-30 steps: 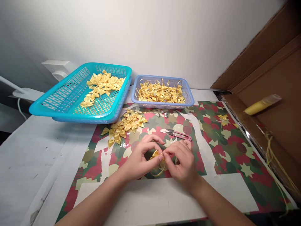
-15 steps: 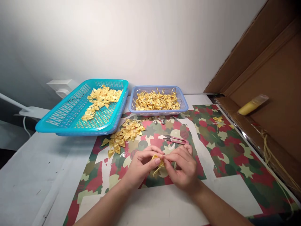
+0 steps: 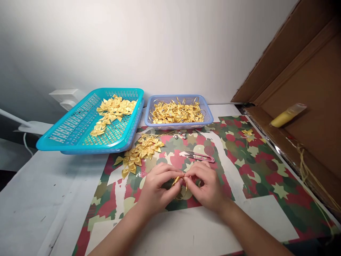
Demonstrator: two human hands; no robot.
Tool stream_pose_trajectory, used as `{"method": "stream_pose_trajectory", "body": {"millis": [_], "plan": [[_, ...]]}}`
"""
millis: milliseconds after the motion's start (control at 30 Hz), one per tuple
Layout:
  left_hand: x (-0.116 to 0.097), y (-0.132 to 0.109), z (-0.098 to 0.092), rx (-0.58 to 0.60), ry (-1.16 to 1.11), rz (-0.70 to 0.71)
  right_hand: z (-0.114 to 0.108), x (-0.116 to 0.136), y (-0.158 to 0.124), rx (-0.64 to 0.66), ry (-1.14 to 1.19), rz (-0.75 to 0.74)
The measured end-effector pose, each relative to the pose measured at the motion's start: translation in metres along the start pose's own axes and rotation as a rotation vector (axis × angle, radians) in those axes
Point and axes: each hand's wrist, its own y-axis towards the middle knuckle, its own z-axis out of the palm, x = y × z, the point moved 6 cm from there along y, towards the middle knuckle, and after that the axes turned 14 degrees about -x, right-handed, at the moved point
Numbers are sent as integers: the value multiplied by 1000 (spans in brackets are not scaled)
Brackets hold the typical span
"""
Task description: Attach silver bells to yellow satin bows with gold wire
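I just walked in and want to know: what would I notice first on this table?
First, two hands meeting in the middle of the camouflage-patterned paper mat: the left hand and right hand pinch a small gold ribbon bow with a looped cord between their fingers. Behind them, at the wall, the turquoise plastic basket and the smaller lilac plastic basket hold heaps of gold bows.
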Motion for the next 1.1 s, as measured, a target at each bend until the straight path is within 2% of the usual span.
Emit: {"method": "stream_pose_trajectory", "body": {"millis": [100, 167, 333, 400, 533, 733, 900, 1000, 1100], "plan": [[-2, -1, 2, 5, 131, 134, 3, -8, -1, 57, 109, 145], [-2, -2, 3, 4, 176, 165, 3, -12, -1, 60, 147, 221], [5, -2, 4, -7, 156, 62, -5, -14, 2, -15, 138, 265], [7, -2, 3, -14, 112, 5, -4, -14, 0, -4, 112, 259], [11, -1, 5, 11, -30, -122, 4, -13, -5, 41, 44, 204], [18, -3, 8, 28, -257, -331, 3, -7, -4, -80, -3, 103], [19, -4, 7, 24, -274, -365, 0, 0, -7, -154, -46, 19], [19, -4, 6, 21, -252, -370, -5, 5, -8, -267, -99, -80], [17, -2, 6, 15, -228, -359, -5, 11, -8, -290, -132, -190]]}}
